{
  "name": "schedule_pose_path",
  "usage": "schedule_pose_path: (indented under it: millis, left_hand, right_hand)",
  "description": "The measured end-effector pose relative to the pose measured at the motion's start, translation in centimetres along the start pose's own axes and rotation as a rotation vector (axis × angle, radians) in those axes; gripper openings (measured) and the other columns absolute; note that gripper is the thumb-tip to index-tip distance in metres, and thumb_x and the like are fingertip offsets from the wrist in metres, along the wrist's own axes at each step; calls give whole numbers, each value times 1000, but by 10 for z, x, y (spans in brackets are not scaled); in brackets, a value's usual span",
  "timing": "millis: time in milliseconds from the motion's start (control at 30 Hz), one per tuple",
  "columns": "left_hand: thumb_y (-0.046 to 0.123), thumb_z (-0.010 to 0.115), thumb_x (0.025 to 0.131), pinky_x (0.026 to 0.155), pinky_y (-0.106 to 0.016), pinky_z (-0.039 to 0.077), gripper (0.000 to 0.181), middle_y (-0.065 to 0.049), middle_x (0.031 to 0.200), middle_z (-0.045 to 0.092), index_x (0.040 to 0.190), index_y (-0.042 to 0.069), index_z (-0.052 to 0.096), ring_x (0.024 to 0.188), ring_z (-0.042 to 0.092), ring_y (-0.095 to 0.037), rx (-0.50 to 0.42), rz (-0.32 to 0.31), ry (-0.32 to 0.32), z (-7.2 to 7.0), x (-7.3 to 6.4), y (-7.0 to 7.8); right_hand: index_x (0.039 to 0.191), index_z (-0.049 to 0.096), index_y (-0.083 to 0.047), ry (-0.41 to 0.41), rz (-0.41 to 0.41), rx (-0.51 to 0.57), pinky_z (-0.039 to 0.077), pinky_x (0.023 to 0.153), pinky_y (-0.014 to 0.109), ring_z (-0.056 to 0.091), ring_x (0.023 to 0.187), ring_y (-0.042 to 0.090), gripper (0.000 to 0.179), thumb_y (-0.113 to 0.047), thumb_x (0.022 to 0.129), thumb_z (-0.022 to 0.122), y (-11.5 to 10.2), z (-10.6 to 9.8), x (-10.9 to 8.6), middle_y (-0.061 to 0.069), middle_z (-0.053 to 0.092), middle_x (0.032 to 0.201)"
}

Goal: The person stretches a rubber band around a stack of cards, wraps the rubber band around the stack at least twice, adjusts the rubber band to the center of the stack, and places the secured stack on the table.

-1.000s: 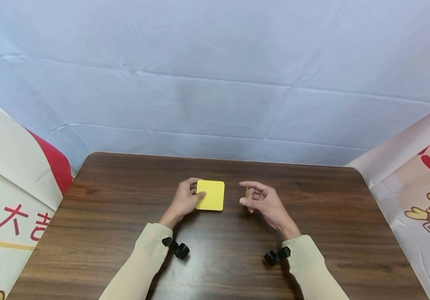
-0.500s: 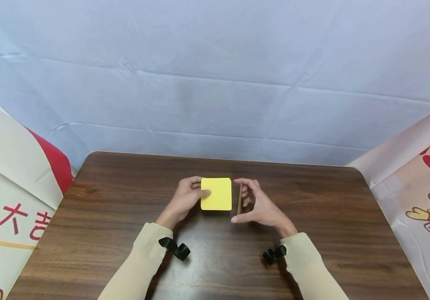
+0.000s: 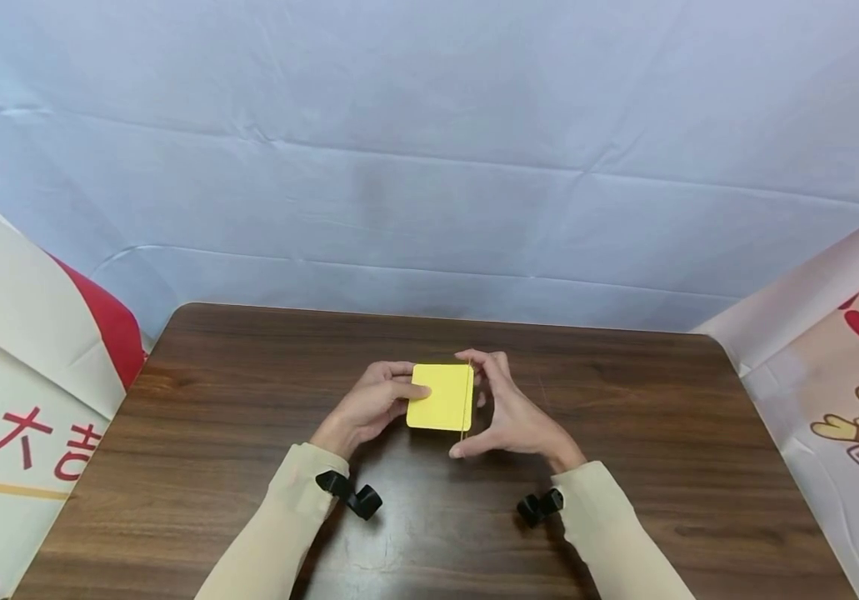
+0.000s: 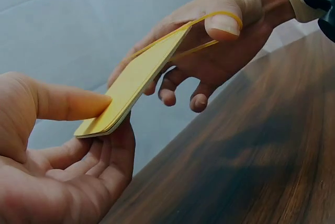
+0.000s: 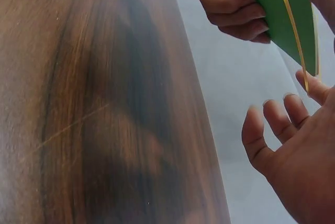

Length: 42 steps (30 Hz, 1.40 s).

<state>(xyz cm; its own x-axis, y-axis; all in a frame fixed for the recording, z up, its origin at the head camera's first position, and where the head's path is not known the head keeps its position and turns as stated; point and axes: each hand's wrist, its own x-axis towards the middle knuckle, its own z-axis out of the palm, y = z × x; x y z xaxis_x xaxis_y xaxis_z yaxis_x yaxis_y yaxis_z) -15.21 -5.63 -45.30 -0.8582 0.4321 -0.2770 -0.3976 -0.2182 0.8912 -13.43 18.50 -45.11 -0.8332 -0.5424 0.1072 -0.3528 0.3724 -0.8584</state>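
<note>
My left hand pinches a thin stack of square, round-cornered cards, thumb on top and fingers beneath. The top face is yellow; in the right wrist view a green underside shows. A yellow rubber band is stretched between the thumb and index finger of my right hand. It loops round the cards' right end, one strand crossing the yellow face and another passing behind. The other fingers of my right hand curl loosely beside the stack. Both hands hold everything above the table.
Beneath the hands lies a dark brown wood-grain table. A pale cloth hangs behind its far edge. Printed sheets flank both sides, and a black wrist camera sits on each sleeve.
My right hand has moved left and spread thumb and index finger, widening the rubber band and bringing it over the cards' right end. My left hand has shifted the cards slightly right.
</note>
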Motion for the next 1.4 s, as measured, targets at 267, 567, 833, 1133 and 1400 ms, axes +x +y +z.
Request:
schedule_pose_path:
  millis: [267, 567, 833, 1133, 1400]
  left_hand:
    - [-8, 61, 93, 79, -34, 59, 42, -17, 111, 69, 133, -16, 52, 95, 71, -22, -46, -25, -95, 7, -2, 0]
    - [-12, 61, 92, 77, -32, 59, 44, -16, 109, 72, 134, -17, 51, 92, 71, -20, -95, 9, -97, 12, -6, 3]
    - [-14, 65, 89, 75, -31, 58, 43, -21, 111, 71, 131, -15, 55, 89, 71, -19, -138, 63, 120, 18, -7, 9]
    - [-12, 66, 89, 73, -28, 57, 42, -19, 111, 69, 130, -13, 59, 90, 70, -18, -203, 84, 350, 20, -3, 8]
    - [-13, 65, 88, 77, -29, 56, 40, -17, 109, 66, 128, -14, 60, 92, 66, -19, -300, 99, 471, 16, 4, 3]
  right_hand:
    - [154, 30, -22, -4, 7, 37, 41, 97, 53, 39, 117, 27, 118, -31, 59, 101, -6, 5, 1, 6, 31, 133]
    - [152, 35, -18, -19, -16, 94, 38, 103, 55, 38, 125, 26, 111, -24, 62, 100, -5, 7, 0, 5, 32, 138]
    - [152, 40, -27, -97, 66, 118, 41, 101, 54, 40, 131, 24, 97, -28, 72, 94, -4, 6, -4, -2, 38, 153]
    - [112, 79, -16, -164, -30, 93, 43, 71, 38, 48, 84, 35, 35, -23, 79, 90, -10, 12, -14, 18, 57, 93]
    - [138, 66, -21, -125, -203, -28, 42, 69, 36, 43, 78, 22, 68, -27, 75, 90, -25, 16, -19, 9, 42, 85]
